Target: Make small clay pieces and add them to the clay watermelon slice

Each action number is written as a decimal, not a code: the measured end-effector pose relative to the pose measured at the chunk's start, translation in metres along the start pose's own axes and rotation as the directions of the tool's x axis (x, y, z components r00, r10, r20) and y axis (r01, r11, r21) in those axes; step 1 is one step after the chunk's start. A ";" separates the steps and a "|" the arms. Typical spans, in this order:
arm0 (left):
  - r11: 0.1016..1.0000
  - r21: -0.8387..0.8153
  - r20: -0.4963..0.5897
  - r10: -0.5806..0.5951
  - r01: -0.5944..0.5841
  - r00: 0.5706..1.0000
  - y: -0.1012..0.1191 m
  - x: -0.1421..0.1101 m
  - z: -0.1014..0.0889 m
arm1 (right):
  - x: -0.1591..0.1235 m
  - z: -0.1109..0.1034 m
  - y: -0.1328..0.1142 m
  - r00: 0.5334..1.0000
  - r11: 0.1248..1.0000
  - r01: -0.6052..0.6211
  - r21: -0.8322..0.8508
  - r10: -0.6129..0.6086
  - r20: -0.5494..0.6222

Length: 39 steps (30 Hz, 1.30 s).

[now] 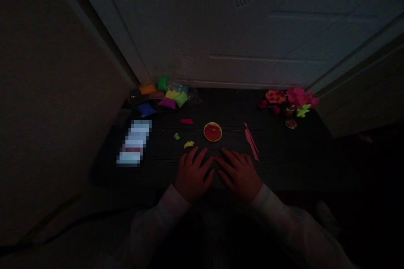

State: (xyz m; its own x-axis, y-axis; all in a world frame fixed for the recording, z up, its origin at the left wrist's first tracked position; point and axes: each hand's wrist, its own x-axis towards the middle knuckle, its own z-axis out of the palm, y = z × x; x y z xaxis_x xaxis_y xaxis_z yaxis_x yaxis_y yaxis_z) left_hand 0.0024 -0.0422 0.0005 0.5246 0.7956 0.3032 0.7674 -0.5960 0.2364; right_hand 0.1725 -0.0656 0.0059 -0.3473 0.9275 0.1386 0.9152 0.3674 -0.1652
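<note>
My left hand (193, 175) lies palm down at the dark table's near side with its fingers spread. Mirroring it, my right hand (242, 175) is also flat with fingers apart. The index fingertips almost meet at a small reddish spot (215, 158); whether it is a bit of clay is too dark to tell. Just beyond them sits a round red clay disc (213, 133) with a yellow rim and small bits on top. Near my left fingers are a yellow clay piece (189, 144), a green clay bit (176, 136) and a red clay piece (187, 121).
Two pink modelling tools (251, 143) lie right of the disc. Coloured clay packets (167, 97) fill the back left, above a blurred bright phone-like screen (135, 143). Pink, red and green clay shapes (293, 100) crowd the back right. A pale door (221, 29) stands behind the table.
</note>
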 end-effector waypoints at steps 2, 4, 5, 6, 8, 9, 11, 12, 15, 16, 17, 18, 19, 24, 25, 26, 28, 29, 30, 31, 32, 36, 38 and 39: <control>1.000 0.003 -0.010 0.000 0.000 1.000 0.000 0.000 0.000 | 0.000 0.000 0.000 1.000 1.000 0.006 -0.005 -0.006 -0.007; 1.000 0.002 -0.018 0.004 -0.004 1.000 0.000 0.000 0.000 | 0.000 0.000 0.000 1.000 1.000 0.010 -0.009 -0.010 -0.013; 1.000 0.003 -0.020 0.006 -0.006 1.000 0.000 0.000 0.000 | 0.000 0.000 0.000 1.000 1.000 0.010 -0.010 -0.010 -0.013; 1.000 0.005 -0.021 0.006 -0.006 1.000 0.000 0.000 0.000 | 0.000 0.000 0.000 1.000 1.000 0.008 -0.010 -0.009 -0.012; 1.000 0.009 -0.016 0.003 -0.002 1.000 -0.001 0.000 0.000 | 0.000 0.000 0.001 1.000 1.000 0.008 -0.008 -0.008 -0.015; 1.000 0.008 -0.009 -0.001 0.001 1.000 0.000 0.000 0.000 | 0.000 0.000 0.001 1.000 1.000 0.008 -0.006 -0.008 -0.016; 1.000 0.005 0.002 -0.008 0.008 1.000 0.000 0.000 0.000 | 0.000 0.000 0.001 1.000 1.000 0.009 0.001 -0.009 -0.014; 1.000 0.004 0.001 -0.011 0.011 1.000 0.000 0.000 0.000 | 0.000 0.001 0.001 1.000 1.000 0.010 0.005 -0.010 -0.012; 1.000 0.001 -0.013 -0.011 0.011 1.000 -0.001 0.000 0.000 | 0.000 0.001 0.002 1.000 1.000 0.010 0.012 -0.010 -0.013; 1.000 0.001 -0.018 -0.012 0.012 1.000 -0.001 0.000 0.000 | 0.000 0.001 0.002 1.000 1.000 0.009 0.012 -0.009 -0.015; 1.000 0.001 -0.022 -0.013 0.013 1.000 0.000 0.000 0.000 | 0.000 0.001 0.002 1.000 1.000 0.007 0.011 -0.007 -0.014; 1.000 0.002 -0.024 -0.014 0.014 1.000 0.000 0.000 -0.001 | 0.000 0.001 0.002 1.000 1.000 0.005 0.010 -0.005 -0.010; 1.000 0.002 -0.026 -0.016 0.016 1.000 0.000 0.000 -0.001 | 0.000 0.001 0.002 1.000 1.000 0.003 0.009 -0.003 -0.005; 0.999 -0.015 -0.027 -0.034 0.034 0.999 0.000 -0.001 0.000 | 0.000 0.000 0.001 1.000 1.000 -0.005 0.011 0.005 0.004; 0.999 -0.018 -0.024 -0.038 0.037 0.999 0.001 -0.001 0.000 | 0.000 0.000 0.001 1.000 1.000 -0.003 0.011 0.003 0.006; 0.999 -0.020 -0.019 -0.039 0.039 0.999 0.000 -0.001 0.000 | 0.000 0.000 0.001 1.000 1.000 -0.003 0.009 0.003 0.005; 0.999 -0.022 -0.009 -0.039 0.039 0.999 0.000 -0.002 0.000 | 0.000 -0.001 0.000 1.000 1.000 -0.003 0.001 0.003 0.003; 0.999 -0.023 -0.005 -0.038 0.037 0.999 0.000 -0.002 0.000 | 0.000 -0.001 0.000 1.000 1.000 -0.005 -0.004 0.005 0.000; 0.999 -0.025 -0.001 -0.034 0.034 0.999 0.000 -0.002 0.000 | 0.000 -0.001 0.000 1.000 1.000 -0.007 -0.009 0.007 -0.005; 0.999 -0.027 0.002 -0.028 0.028 1.000 0.000 -0.002 0.000 | 0.000 -0.001 -0.001 1.000 1.000 -0.008 -0.013 0.008 -0.012; 0.999 -0.029 0.002 -0.023 0.023 1.000 0.000 -0.002 0.000 | 0.000 0.000 -0.001 1.000 1.000 -0.006 -0.016 0.006 -0.019; 0.999 -0.039 0.004 -0.029 0.029 1.000 0.001 -0.003 0.000 | -0.002 0.004 0.001 0.998 0.999 0.007 -0.040 -0.009 -0.058; 0.998 -0.045 0.024 -0.043 0.044 0.999 0.002 -0.004 0.000 | -0.003 0.007 0.004 0.998 0.997 0.031 -0.064 -0.035 -0.056; 0.998 -0.046 0.032 -0.050 0.051 0.998 0.002 -0.004 0.000 | -0.004 0.009 0.006 0.997 0.995 0.055 -0.080 -0.059 -0.053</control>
State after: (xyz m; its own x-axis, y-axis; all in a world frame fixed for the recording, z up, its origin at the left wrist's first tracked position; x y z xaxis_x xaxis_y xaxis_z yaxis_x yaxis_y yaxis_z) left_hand 0.0021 -0.0468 0.0000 0.4972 0.8273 0.2616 0.7754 -0.5589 0.2939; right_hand 0.1774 -0.0665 -0.0040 -0.3897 0.8991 0.1995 0.9082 0.4111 -0.0786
